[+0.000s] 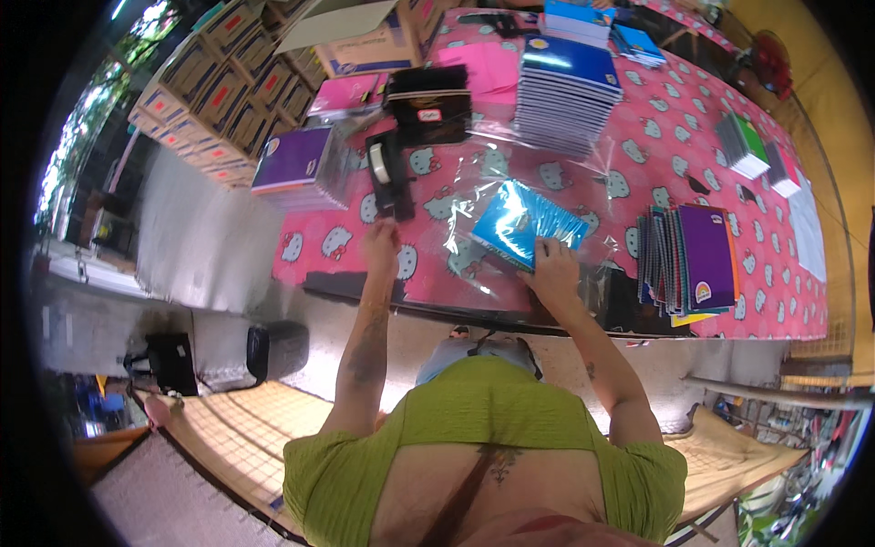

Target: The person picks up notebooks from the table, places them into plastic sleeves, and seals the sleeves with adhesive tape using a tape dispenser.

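My right hand [554,266] grips the near edge of a bright blue spiral notebook [518,221], its fingers bent over the cover. The notebook lies tilted on the table, in or on a loose clear plastic wrapper [467,260] that spreads out around it. My left hand [383,244] is at the near end of a black tape dispenser [392,187], which carries a roll of tape [378,162]. Its fingers are drawn together there; anything between them is too small to make out.
A tall stack of dark blue notebooks [567,96] stands beyond the wrapper. Purple notebooks [293,164] are stacked at left, mixed notebooks [702,255] at right. A black box [428,108] sits behind the dispenser. Cartons [228,91] are piled far left. The pink tablecloth [337,242] covers the table.
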Demonstrator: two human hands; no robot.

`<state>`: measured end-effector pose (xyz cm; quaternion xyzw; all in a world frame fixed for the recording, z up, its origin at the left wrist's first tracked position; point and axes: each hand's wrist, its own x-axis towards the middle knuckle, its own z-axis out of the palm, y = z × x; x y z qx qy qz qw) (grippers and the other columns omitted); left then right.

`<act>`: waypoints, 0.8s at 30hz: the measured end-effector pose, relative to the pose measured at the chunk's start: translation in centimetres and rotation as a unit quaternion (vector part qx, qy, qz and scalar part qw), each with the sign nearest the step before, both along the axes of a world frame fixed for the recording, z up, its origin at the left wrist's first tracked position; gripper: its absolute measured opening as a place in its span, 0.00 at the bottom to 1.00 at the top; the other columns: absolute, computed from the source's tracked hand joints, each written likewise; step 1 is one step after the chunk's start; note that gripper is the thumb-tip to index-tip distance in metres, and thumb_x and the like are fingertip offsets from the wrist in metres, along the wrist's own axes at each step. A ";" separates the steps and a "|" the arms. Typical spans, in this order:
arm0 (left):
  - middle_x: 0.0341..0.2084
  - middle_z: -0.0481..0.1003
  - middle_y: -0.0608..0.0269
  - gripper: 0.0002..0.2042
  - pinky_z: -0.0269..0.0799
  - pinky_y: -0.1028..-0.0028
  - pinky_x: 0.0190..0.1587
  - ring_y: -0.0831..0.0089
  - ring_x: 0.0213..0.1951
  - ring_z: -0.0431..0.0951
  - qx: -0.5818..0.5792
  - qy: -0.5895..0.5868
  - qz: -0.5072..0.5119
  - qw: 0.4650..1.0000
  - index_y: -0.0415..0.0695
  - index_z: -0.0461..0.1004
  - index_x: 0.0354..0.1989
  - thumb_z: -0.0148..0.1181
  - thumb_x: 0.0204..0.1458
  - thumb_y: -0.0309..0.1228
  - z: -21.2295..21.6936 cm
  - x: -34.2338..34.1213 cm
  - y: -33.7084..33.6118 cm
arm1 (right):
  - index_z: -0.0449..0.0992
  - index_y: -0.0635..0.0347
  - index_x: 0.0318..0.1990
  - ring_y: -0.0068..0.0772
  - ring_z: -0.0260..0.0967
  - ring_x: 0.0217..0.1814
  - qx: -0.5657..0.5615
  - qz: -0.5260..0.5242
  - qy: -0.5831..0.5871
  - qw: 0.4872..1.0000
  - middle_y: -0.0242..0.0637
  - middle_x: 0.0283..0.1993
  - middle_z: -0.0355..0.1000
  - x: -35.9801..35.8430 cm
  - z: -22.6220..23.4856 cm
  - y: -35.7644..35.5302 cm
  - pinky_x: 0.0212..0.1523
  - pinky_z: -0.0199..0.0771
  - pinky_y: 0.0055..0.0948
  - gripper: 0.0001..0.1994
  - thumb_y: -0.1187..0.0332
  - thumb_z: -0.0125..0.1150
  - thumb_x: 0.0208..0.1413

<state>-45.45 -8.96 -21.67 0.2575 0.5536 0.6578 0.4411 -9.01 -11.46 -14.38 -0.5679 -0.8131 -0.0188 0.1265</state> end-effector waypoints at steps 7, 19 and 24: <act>0.28 0.81 0.50 0.13 0.74 0.67 0.31 0.58 0.31 0.82 -0.010 0.531 -0.069 0.845 0.34 0.78 0.35 0.62 0.54 0.36 12.6 6.6 2.0 | 0.74 0.64 0.53 0.41 0.68 0.54 0.005 -0.019 0.034 0.999 0.40 0.49 0.70 1.6 -1.1 -0.1 0.55 0.68 0.39 0.37 0.51 0.77 0.36; 0.27 0.80 0.46 0.23 0.74 0.52 0.36 0.46 0.33 0.81 -0.089 0.668 -0.363 0.643 0.40 0.79 0.26 0.64 0.51 0.52 8.0 23.1 5.9 | 0.74 0.61 0.50 0.39 0.69 0.53 0.028 0.004 0.082 0.996 0.37 0.46 0.70 2.0 -2.0 -0.7 0.52 0.68 0.36 0.34 0.48 0.74 0.38; 0.25 0.79 0.47 0.21 0.72 0.50 0.34 0.46 0.31 0.80 -0.006 0.684 -0.335 0.647 0.40 0.77 0.30 0.60 0.55 0.50 7.6 21.8 4.3 | 0.74 0.58 0.55 0.43 0.67 0.54 0.065 -0.004 0.102 0.993 0.41 0.46 0.69 2.6 -0.1 0.0 0.56 0.62 0.50 0.34 0.40 0.64 0.48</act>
